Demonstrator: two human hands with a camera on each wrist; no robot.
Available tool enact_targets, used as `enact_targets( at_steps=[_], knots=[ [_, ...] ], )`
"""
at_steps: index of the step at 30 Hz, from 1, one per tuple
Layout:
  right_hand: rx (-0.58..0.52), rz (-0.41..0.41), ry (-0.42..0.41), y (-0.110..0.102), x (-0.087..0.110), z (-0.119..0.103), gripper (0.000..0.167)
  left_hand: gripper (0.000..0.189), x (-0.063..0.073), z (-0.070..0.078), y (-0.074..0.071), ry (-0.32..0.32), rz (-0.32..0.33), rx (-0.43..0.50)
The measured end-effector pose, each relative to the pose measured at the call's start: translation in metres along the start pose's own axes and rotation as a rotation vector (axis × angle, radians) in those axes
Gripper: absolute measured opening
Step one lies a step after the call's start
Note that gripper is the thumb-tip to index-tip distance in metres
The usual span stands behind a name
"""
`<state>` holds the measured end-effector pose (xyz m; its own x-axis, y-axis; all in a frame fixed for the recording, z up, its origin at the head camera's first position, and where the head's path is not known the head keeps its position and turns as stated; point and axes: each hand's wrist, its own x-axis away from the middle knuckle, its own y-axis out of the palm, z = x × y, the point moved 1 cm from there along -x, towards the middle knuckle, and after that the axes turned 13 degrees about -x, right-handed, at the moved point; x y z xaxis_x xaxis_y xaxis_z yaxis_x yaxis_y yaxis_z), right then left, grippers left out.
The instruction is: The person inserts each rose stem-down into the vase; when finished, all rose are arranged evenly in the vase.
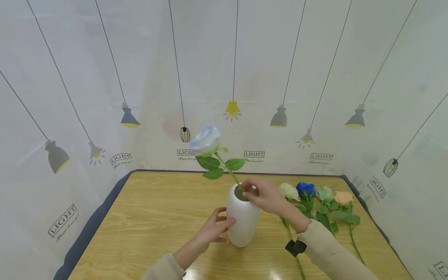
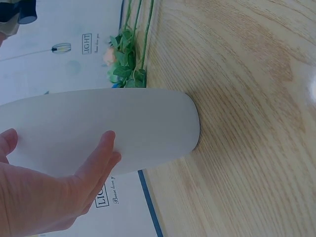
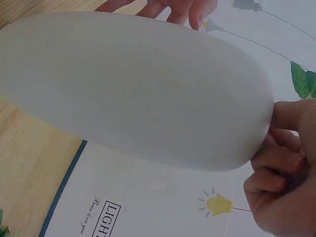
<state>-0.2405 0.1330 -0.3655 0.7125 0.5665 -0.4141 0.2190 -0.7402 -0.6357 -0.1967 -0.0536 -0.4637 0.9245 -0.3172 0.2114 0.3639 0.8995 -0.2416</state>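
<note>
A white vase [image 1: 243,227] stands on the wooden table, its opening facing up. My right hand [image 1: 265,195] is over the rim and pinches the stem of a pale blue rose [image 1: 206,140]. This rose leans up to the left, its leaves above the rim and its lower stem hidden inside the vase. In the right wrist view the fingers [image 3: 269,170] are curled close at the vase mouth. My left hand [image 1: 206,232] touches the vase's left side with spread, mostly straight fingers; the left wrist view shows fingertips [image 2: 109,136] lying along the vase wall.
On the table's right side several roses lie in a row: a cream rose [image 1: 289,191], a dark blue rose [image 1: 306,188], a pale green rose [image 1: 324,193] and a peach rose [image 1: 343,198]. A curtain [image 1: 210,58] printed with lamps encloses the table [image 1: 140,229] behind and at the sides.
</note>
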Motion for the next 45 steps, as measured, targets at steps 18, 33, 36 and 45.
enact_targets(
  at_steps=[18,33,36,45],
  knots=[
    [0.049,-0.074,0.184,-0.004,-0.002,-0.007,0.01,0.075,0.0,0.001,0.0,-0.005,-0.007,0.002],
    [-0.04,0.183,0.247,-0.034,0.017,0.01,0.011,0.075,0.0,0.001,0.0,-0.002,-0.005,0.011],
    [-0.075,0.222,0.317,-0.041,0.028,0.022,0.014,0.075,0.0,0.001,0.0,0.001,-0.004,0.009],
    [-0.204,0.269,0.528,-0.042,0.069,0.072,0.024,0.075,0.002,0.001,0.0,0.009,0.0,0.002]
  ],
)
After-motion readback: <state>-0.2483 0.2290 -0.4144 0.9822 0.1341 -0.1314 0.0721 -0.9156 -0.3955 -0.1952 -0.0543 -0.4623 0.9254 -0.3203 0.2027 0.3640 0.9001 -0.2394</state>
